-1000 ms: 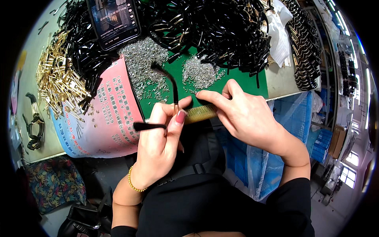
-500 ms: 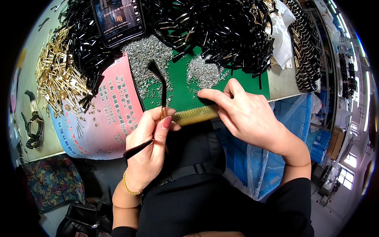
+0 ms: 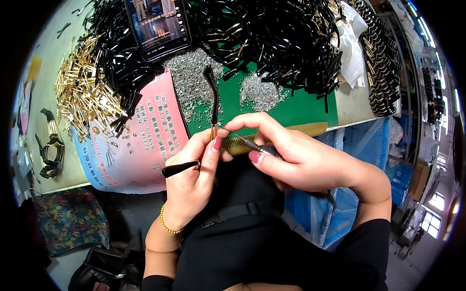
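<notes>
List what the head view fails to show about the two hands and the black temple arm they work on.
- Tip of the thin tool in the right hand: too small to make out where it meets the black temple arm.
- Gold hinge end of the arm: covered by the left hand fingers.
- Second black piece: its inner end is hidden in the left palm.
- Small silver parts: too tiny to identify.
</notes>
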A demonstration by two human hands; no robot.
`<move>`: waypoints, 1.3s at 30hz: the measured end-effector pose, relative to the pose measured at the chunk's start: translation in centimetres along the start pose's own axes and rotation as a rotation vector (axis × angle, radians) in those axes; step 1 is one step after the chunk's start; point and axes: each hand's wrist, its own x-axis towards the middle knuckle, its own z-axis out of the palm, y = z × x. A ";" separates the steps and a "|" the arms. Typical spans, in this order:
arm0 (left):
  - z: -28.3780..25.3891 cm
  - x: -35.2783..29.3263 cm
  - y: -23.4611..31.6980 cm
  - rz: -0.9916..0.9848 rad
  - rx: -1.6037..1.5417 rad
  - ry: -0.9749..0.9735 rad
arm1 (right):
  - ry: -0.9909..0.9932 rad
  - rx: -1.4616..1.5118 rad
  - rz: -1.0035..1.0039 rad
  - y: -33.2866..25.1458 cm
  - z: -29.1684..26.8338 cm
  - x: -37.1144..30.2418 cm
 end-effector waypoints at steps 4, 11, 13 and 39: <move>0.0 0.0 -0.3 0.030 0.030 0.004 | -0.099 0.355 0.263 -1.8 -0.3 0.3; 0.8 0.4 -1.7 0.498 0.601 0.149 | -0.152 0.500 0.312 -1.7 -1.1 0.2; 1.0 0.7 -2.7 0.670 0.657 0.190 | -0.146 0.695 0.318 -1.0 -1.2 -0.4; -2.6 1.3 -4.1 0.482 0.008 0.483 | 1.098 -0.651 0.040 0.4 -20.1 2.3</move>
